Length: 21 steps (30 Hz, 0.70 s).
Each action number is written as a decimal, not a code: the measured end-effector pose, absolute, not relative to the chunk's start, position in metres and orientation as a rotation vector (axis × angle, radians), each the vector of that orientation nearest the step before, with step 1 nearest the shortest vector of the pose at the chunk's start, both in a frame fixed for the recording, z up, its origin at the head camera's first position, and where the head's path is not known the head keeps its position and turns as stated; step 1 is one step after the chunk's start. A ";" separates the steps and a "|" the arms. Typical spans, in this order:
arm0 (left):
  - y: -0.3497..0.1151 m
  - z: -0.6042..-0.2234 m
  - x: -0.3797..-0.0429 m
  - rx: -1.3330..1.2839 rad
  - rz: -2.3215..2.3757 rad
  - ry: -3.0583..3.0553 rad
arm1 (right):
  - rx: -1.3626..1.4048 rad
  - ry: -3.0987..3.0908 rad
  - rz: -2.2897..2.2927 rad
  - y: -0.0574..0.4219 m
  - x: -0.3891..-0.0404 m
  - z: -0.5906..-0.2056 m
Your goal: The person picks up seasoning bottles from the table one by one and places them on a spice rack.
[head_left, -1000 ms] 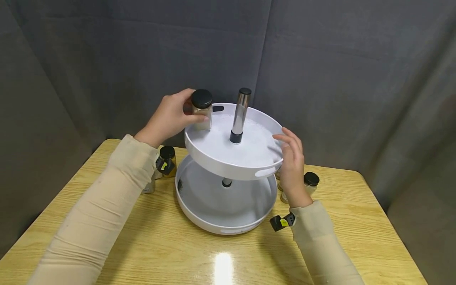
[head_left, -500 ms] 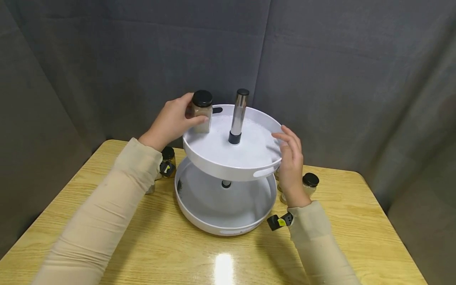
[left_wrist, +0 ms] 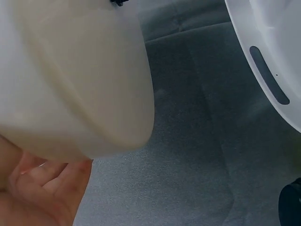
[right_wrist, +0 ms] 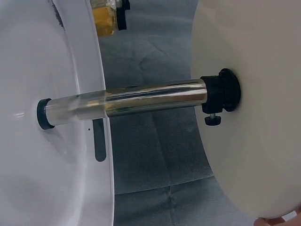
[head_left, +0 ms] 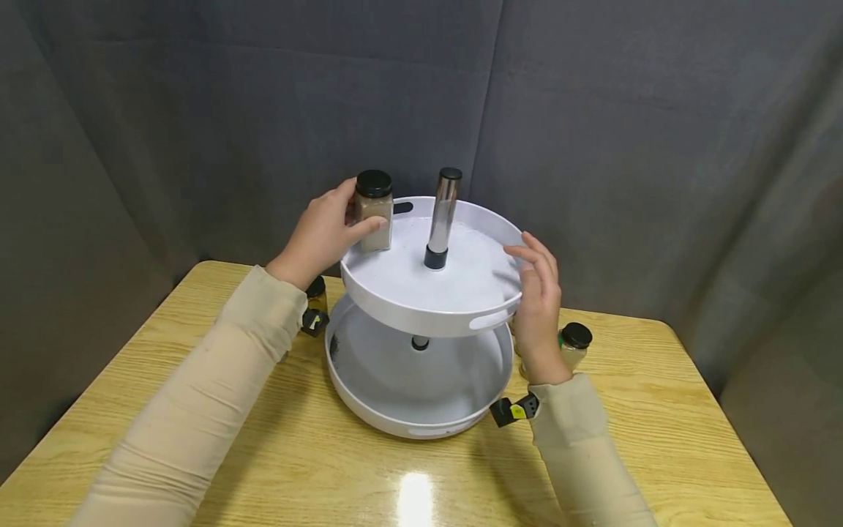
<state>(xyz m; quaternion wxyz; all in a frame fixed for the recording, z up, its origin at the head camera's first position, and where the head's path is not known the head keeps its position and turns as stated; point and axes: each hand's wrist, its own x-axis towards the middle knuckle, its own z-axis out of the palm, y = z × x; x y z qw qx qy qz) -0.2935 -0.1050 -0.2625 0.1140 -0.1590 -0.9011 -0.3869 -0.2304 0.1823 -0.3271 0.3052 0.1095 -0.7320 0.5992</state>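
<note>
In the head view, my left hand (head_left: 323,230) grips a spice jar (head_left: 374,212) with a black lid and pale brown powder, thumb across its front. The jar is upright just inside the left rim of the upper tray (head_left: 402,311), its base right at the tray floor. My right hand (head_left: 541,315) touches that tray's right rim, fingers fairly straight and reaching over the edge. A steel post (head_left: 443,219) rises through the tray's middle. Underneath is the wider lower tray (head_left: 369,380) of the same white stand. The left wrist view shows the upper tray's underside (left_wrist: 103,84) above my fingers.
A black-lidded jar (head_left: 576,338) stands beside my right wrist, with others partly hidden behind it. Another jar (head_left: 317,289) with yellow contents shows behind my left wrist. The stand is on a wooden table (head_left: 316,468), with a grey curtain (head_left: 263,132) behind.
My left hand has brought the jar slightly down onto the upper tray's left side. My left forearm has shifted a little right. The right hand has stayed at the rim.
</note>
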 end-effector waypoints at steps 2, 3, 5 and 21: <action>-0.104 -0.263 -0.294 -0.460 -1.140 -2.649 | 0.287 -1.936 1.588 0.183 -0.231 -0.327; -0.104 -0.262 -0.294 -0.458 -1.142 -2.651 | 0.286 -1.935 1.589 0.183 -0.231 -0.327; -0.103 -0.262 -0.293 -0.452 -1.145 -2.655 | 0.283 -1.938 1.589 0.183 -0.231 -0.327; -0.099 -0.266 -0.298 -0.390 -1.175 -2.647 | 0.289 -1.950 1.569 0.186 -0.233 -0.329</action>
